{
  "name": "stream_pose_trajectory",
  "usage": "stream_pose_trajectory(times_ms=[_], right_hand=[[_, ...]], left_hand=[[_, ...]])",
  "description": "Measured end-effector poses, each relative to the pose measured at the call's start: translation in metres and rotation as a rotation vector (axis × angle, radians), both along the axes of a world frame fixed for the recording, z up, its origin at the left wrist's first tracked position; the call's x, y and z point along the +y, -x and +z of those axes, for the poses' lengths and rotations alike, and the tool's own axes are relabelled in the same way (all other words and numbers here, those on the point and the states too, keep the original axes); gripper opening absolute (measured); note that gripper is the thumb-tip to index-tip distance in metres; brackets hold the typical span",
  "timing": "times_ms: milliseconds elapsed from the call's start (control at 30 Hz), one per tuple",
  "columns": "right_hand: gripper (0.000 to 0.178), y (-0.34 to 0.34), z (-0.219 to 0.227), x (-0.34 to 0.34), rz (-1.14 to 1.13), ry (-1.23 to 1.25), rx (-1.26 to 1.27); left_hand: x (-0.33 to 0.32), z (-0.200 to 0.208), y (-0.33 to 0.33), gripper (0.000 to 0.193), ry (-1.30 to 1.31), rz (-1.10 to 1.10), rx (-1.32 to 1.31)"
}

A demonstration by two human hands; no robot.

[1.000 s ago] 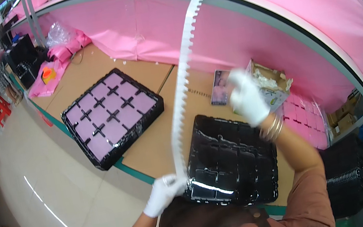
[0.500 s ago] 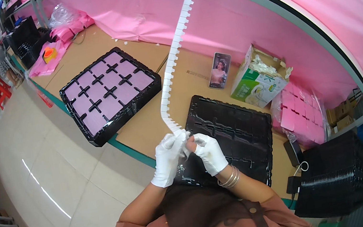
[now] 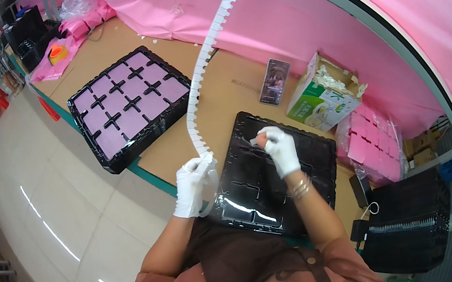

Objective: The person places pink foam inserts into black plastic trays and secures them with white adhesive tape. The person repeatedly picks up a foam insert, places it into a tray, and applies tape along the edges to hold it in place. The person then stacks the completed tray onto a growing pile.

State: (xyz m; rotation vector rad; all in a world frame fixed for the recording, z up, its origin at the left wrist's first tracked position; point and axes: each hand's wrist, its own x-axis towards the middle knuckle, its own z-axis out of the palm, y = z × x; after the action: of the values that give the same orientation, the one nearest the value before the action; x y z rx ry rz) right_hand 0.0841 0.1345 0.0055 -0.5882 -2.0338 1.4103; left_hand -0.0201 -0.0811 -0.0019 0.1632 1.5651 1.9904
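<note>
A long white strip with a row of notched tabs (image 3: 201, 64) hangs down from the top of the view. Its lower end is pinched in my left hand (image 3: 189, 188), white-gloved, at the left edge of an open black plastic tray (image 3: 250, 176). Over the far part of that tray is my right hand (image 3: 283, 154), also gloved, with a bare fingertip showing. Its fingers close on a small pale piece (image 3: 254, 141), too small to make out well. Whether the piece touches the tray I cannot tell.
Left of the strip lies a black tray with pink-lilac squares (image 3: 135, 104). Beyond the near tray stand a phone (image 3: 274, 82) and a green-and-white box with white scraps (image 3: 323, 93). Wrapped pink sheets (image 3: 372, 142) and stacked black trays (image 3: 404, 224) are at right.
My hands have parted. The right one has moved right and away over the tray with a small piece, while the left has shifted slightly left with the strip. The phone's screen picture has changed.
</note>
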Motion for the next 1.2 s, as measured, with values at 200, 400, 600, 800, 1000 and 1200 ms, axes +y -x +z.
stream_pose_trajectory(times_ms=[200, 400, 600, 800, 1000, 1200], right_hand=[[0.003, 0.037, -0.031, 0.079, 0.16, -0.445, -0.377], [0.007, 0.061, -0.042, 0.06, 0.036, -0.556, -0.647], [0.018, 0.06, -0.048, 0.053, -0.145, -0.398, -0.623], [0.032, 0.052, -0.027, 0.049, -0.008, -0.553, -0.759], [0.016, 0.006, -0.009, -0.034, 0.051, 0.001, -0.15], [0.019, -0.013, 0.004, -0.09, 0.141, 0.709, 0.063]], left_hand=[[-0.011, -0.013, 0.012, 0.022, 0.059, 0.093, 0.068], [-0.01, -0.014, 0.009, 0.021, 0.048, 0.107, 0.024], [-0.007, -0.016, 0.008, 0.02, 0.14, 0.001, 0.092], [0.005, -0.013, -0.003, 0.019, -0.096, 0.037, -0.094], [0.02, 0.001, -0.022, 0.017, -0.211, 0.03, -0.088], [0.036, -0.02, -0.047, 0.018, -0.074, 0.109, 0.297]])
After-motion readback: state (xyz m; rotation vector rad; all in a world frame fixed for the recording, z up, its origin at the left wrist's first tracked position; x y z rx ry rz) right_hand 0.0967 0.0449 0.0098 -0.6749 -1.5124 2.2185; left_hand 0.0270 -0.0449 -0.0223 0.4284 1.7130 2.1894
